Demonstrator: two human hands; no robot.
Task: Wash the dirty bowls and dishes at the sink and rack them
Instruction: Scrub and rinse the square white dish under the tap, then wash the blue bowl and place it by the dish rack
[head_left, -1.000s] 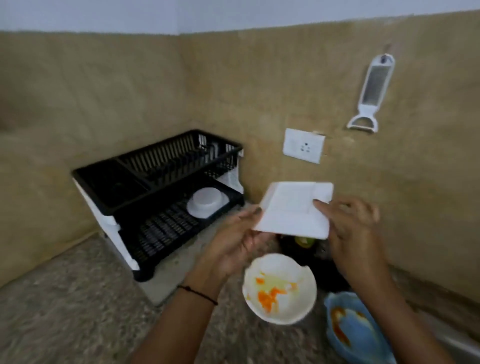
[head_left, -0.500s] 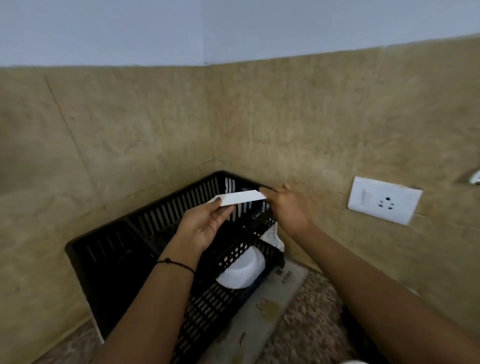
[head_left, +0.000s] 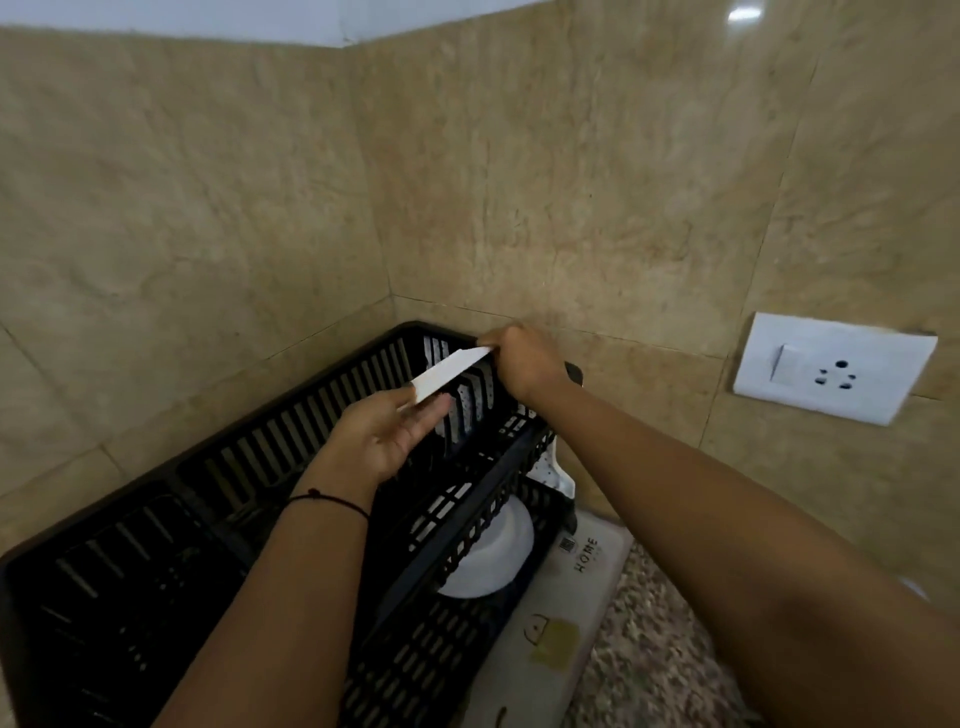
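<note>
A white square plate (head_left: 451, 374) is held edge-on over the top tier of the black two-tier dish rack (head_left: 218, 499), near the rack's far right end. My left hand (head_left: 387, 434) grips its near lower edge. My right hand (head_left: 524, 364) grips its far upper edge, by the rack's back rim. A white bowl (head_left: 493, 561) lies upside down on the rack's lower tier, partly hidden behind the upper tier's slats.
The rack stands in the corner of two tan tiled walls on a light drying mat (head_left: 550, 623). A white wall socket (head_left: 831, 366) is at the right. Speckled countertop (head_left: 660, 670) shows at the bottom right.
Both hands carried the plate from above the dirty bowls leftward to the rack. It turned from flat-facing to edge-on and has sunk a little toward the top tier's slots.
</note>
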